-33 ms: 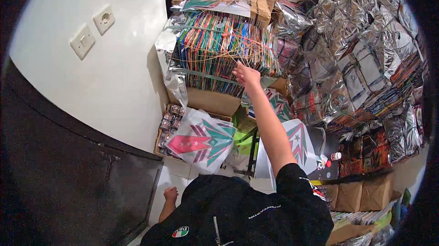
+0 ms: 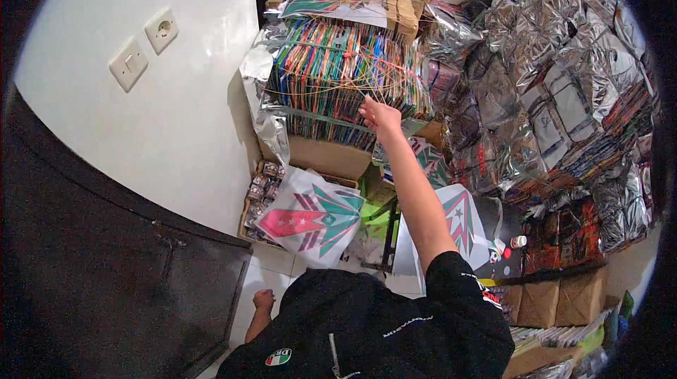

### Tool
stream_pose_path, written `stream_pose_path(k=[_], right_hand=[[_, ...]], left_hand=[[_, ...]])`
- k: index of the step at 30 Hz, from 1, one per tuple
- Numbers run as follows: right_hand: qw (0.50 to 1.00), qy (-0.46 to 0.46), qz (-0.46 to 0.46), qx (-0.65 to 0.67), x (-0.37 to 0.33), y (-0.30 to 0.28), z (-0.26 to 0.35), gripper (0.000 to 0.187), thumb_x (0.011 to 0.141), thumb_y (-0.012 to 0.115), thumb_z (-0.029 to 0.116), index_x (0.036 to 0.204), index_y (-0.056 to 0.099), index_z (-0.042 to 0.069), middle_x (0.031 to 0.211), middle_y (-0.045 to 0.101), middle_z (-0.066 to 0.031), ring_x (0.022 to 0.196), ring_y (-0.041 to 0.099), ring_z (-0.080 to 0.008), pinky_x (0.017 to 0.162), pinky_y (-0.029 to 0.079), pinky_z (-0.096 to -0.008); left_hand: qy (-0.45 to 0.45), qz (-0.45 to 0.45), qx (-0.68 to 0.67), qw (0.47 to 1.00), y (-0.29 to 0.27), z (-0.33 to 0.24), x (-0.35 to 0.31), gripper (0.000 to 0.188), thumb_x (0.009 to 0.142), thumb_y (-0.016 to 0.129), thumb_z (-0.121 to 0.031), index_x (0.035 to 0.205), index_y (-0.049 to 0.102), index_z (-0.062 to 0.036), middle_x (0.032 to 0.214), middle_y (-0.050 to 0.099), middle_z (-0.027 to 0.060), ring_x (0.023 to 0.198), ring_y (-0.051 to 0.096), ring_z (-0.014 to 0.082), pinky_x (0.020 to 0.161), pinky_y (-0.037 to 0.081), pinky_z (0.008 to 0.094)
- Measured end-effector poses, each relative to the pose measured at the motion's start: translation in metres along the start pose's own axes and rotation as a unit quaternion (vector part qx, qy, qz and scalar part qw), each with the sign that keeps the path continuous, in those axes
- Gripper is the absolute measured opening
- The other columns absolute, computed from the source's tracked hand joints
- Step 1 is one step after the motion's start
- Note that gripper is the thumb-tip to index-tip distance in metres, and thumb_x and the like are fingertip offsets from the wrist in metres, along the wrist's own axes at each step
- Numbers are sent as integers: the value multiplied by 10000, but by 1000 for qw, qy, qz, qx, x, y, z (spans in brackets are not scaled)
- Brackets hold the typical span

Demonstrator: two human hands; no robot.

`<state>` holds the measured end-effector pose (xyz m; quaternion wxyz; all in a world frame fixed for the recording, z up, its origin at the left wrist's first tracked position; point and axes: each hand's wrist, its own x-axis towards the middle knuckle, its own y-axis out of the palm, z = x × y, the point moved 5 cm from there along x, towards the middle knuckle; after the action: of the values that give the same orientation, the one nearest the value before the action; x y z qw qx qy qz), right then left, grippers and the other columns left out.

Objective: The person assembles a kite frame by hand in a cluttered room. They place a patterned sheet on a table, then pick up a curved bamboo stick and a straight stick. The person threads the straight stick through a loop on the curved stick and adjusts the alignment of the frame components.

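Note:
My right hand (image 2: 381,117) reaches out to a wide stack of thin, colourful packets (image 2: 324,69) standing on edge. Its fingertips are pinched on thin yellow strands (image 2: 363,87) that stretch across the front of the stack, some of them crossing and tangled. A small red piece (image 2: 348,55) sits among the strands higher up. Clear plastic wrap covers part of the stack. Low by my side, my left hand (image 2: 264,300) is closed in a loose fist, with nothing seen sticking out of it.
Silver-wrapped bundles (image 2: 550,83) pile up on the right. Below the stack are a box of small packages (image 2: 259,199) and a printed white sheet (image 2: 310,220). A small white bottle (image 2: 518,241) stands by brown packages (image 2: 557,301). A dark door (image 2: 106,259) and a white wall (image 2: 190,97) bound the left.

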<state>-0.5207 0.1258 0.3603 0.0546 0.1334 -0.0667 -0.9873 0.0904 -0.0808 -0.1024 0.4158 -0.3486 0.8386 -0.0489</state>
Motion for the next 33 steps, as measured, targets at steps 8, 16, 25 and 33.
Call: stream_pose_path(k=[8, 16, 25, 33], right_hand=[[994, -61, 10, 92, 12, 1, 18, 210, 939, 717, 194, 1036, 648, 22, 953, 699, -63, 794, 695, -161, 645, 539, -292], [986, -106, -11, 128, 4, -22, 44, 208, 945, 696, 231, 1062, 661, 63, 892, 674, -12, 741, 645, -117, 639, 504, -280], [979, -91, -30, 179, -31, -72, 40, 161, 939, 703, 241, 1003, 673, 96, 890, 659, 0, 720, 598, -119, 652, 479, -290], [970, -150, -44, 185, -76, -139, 33, 141, 955, 671, 217, 1035, 672, 101, 909, 660, 3, 778, 606, -124, 682, 465, -291]], left_hand=[[80, 82, 186, 976, 19, -42, -29, 278, 895, 646, -242, 884, 702, 30, 790, 728, 91, 672, 700, 211, 665, 594, 342], [151, 138, 384, 900, 35, -19, 1, 338, 947, 516, -299, 862, 752, -72, 907, 750, 110, 875, 715, 259, 796, 555, 432], [139, 105, 366, 914, 33, 12, 20, 345, 874, 603, -366, 909, 761, -61, 975, 747, 174, 967, 698, 375, 873, 537, 467], [155, 178, 353, 906, 34, -35, 4, 380, 877, 620, -397, 938, 766, -51, 907, 749, 144, 894, 716, 306, 831, 537, 425]])
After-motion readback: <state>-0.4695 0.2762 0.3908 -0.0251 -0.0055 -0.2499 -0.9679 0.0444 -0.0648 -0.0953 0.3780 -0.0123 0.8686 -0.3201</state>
